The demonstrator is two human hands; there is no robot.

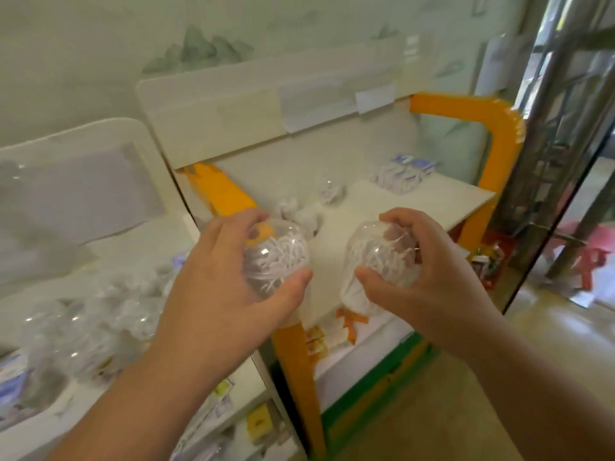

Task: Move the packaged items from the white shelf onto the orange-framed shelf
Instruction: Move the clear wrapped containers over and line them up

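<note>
Left hand: our left hand (pixel 213 277) grips a clear domed plastic pack filled with white shredded strips (pixel 278 257), thumb under, fingers curled over the top, so the slippery shell cannot roll out.
Right hand: our right hand (pixel 429 271) holds a second clear domed pack of white strips (pixel 379 261) the same way, thumb at its near side.
Position: both packs hang side by side above the front edge of the white board of the orange-framed shelf (pixel 499 138) (one per hand, which we judge saves a trip).
Already placed: a few small clear packs (pixel 329 191) sit toward the back edge, so the front stays free for ours.
Source: more clear packs (pixel 100 314) lie on the white shelf (pixel 139 241) at the left.
</note>
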